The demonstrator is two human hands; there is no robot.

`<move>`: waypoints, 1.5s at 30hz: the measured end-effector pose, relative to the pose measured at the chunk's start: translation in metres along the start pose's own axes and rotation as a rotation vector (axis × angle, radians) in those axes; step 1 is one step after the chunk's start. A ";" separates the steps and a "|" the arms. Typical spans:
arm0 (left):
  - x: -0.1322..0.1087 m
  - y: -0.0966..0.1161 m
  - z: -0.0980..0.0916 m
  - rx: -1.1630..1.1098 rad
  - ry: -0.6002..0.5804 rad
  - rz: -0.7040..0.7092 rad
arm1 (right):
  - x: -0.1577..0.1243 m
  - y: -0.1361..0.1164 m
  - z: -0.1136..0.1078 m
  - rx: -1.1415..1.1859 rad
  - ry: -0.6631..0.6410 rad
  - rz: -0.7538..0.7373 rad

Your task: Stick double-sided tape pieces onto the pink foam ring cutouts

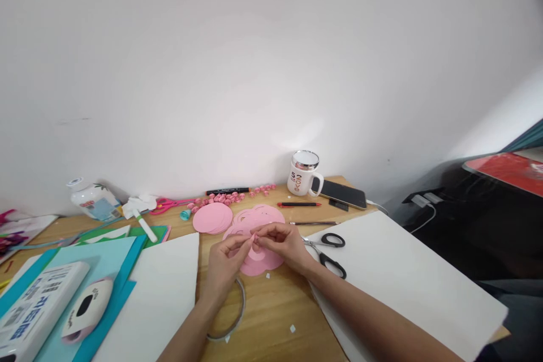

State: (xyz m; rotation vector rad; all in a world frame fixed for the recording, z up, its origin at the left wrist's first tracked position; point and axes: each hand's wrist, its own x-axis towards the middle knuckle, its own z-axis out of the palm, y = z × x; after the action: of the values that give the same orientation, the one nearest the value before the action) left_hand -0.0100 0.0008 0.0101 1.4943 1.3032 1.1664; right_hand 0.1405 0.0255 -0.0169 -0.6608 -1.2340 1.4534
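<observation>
Both hands meet over the table, fingertips pinched together on a small pink piece of paper (pixel 253 238). My left hand (pixel 224 263) grips it from the left, thumb and index finger closed. From the other side, my right hand (pixel 286 244) also pinches it; the fingers partly hide its shape. Directly beneath lie pink paper cut-outs with rounded edges and holes (pixel 263 263). Behind them to the left is a stack of pink paper circles (pixel 212 218). Black-handled scissors (pixel 324 249) lie just right of my right hand, and a grey ring (pixel 241 308) lies below my left wrist.
Small pink curled paper pieces (pixel 224 198) sit near the wall, beside a black marker (pixel 228 190). A white mug (pixel 303 175) and a phone (pixel 345 194) stand back right. White sheets (pixel 403 271) flank both sides. A white bottle (pixel 93 199) and pink scissors (pixel 172 203) are left.
</observation>
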 end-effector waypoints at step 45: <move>0.002 -0.001 0.000 -0.422 0.158 -0.210 | -0.001 0.002 0.002 0.003 -0.028 0.140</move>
State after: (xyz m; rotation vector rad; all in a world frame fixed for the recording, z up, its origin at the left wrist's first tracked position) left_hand -0.0105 0.0032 0.0095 0.9550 1.1905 1.3398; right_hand 0.1386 0.0238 -0.0181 -0.7388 -1.2267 1.5839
